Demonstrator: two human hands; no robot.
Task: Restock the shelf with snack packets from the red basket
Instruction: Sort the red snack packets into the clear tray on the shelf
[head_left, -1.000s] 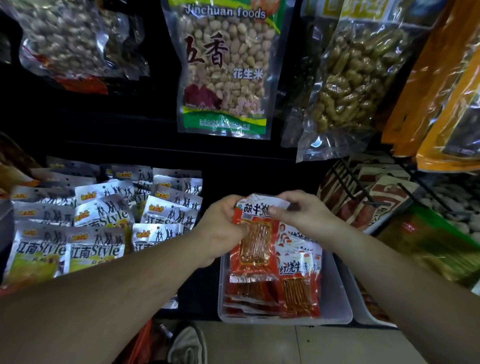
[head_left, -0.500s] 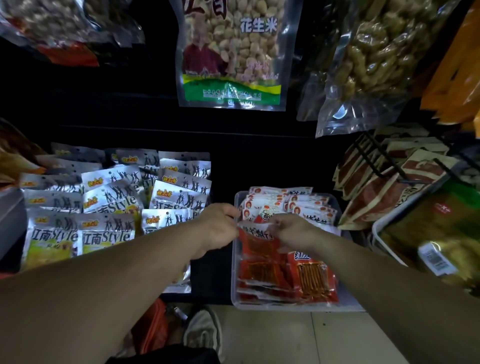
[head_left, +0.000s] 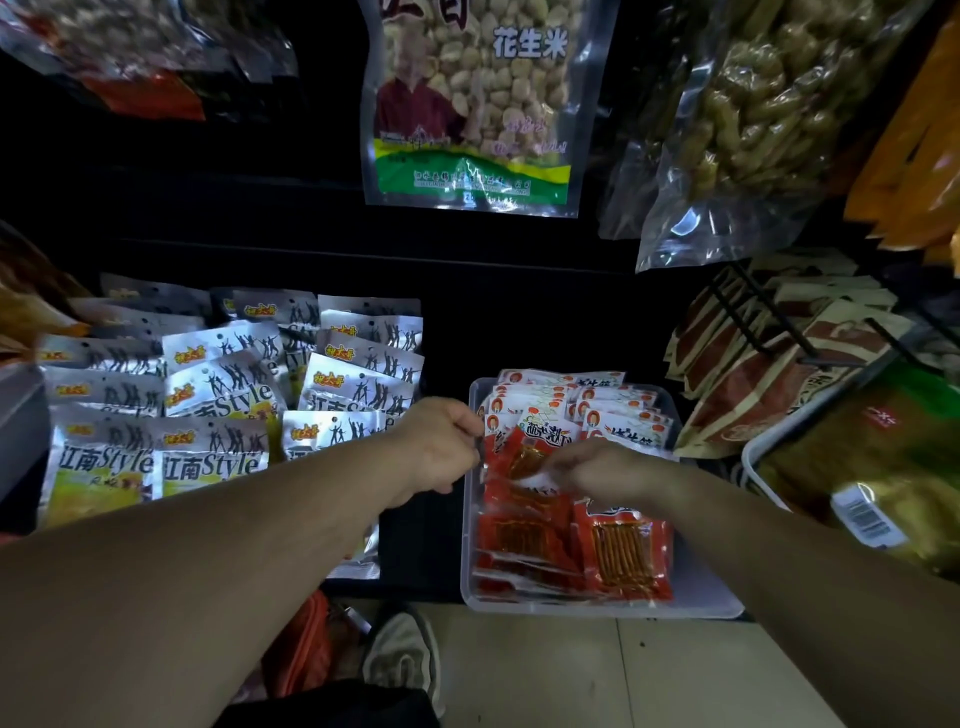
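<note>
Over the clear tray (head_left: 698, 587) on the shelf (head_left: 421, 551), a red snack packet (head_left: 524, 457) is held just above the other red packets (head_left: 623, 556) which lie in the tray. The left hand (head_left: 441, 447) pinches its left edge with curled fingers, and the right hand (head_left: 608, 467), a little blurred, grips its right lower part, fingers closed on it. Silver packets (head_left: 208, 457) lie in rows to the left. A bag of peanuts (head_left: 467, 104) hangs above. Below, near a shoe (head_left: 402, 654), something red-orange (head_left: 301, 649) shows on the floor (head_left: 519, 675).
</note>
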